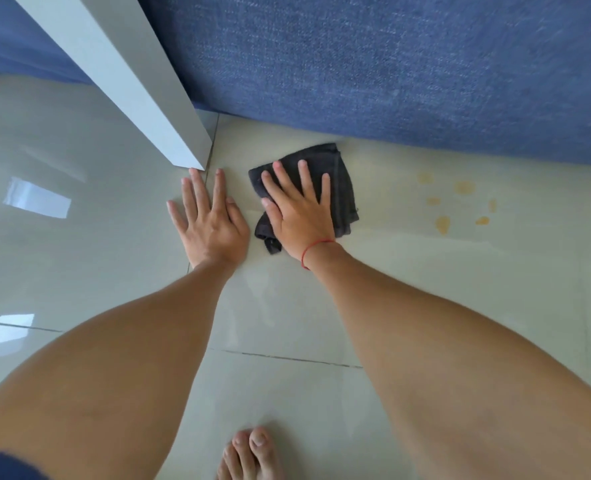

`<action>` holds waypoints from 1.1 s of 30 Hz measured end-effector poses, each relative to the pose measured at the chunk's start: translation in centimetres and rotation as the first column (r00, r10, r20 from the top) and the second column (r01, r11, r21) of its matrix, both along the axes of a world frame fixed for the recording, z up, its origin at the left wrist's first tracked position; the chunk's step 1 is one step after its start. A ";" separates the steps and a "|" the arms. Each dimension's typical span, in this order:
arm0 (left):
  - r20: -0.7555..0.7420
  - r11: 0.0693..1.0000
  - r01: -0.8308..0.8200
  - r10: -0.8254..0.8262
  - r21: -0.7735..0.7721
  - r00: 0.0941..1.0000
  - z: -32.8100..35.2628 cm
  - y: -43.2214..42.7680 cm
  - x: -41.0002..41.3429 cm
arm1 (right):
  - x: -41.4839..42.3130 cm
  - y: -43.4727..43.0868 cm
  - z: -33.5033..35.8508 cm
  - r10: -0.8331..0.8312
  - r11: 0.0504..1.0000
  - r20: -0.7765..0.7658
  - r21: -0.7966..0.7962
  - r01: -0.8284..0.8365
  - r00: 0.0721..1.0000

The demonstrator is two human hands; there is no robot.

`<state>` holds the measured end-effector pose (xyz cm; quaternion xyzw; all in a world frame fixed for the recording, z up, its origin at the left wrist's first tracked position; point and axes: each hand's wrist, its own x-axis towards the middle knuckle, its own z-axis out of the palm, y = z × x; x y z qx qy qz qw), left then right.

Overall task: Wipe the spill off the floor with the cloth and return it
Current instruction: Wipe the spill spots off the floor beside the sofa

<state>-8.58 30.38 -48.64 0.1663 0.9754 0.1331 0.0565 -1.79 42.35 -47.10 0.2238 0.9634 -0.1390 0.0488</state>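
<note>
While L grip [211, 221] flat on floor [79, 237], R grip [299, 211] splayed, pressing cloth [339, 188].

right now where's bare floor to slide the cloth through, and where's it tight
Bare tile runs from the dark cloth rightward to the yellow spill drops, bordered above by the blue sofa. More bare tile lies between the forearms, toward the foot. It is tight on the left: the left hand lies flat beside the white table leg.
</note>
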 end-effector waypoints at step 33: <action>-0.004 0.987 0.160 -0.160 -0.006 0.987 -0.2 8.2 4.4 | 5.1 7.2 -0.1 -0.220 0.975 -0.024 0.007 0.220 0.975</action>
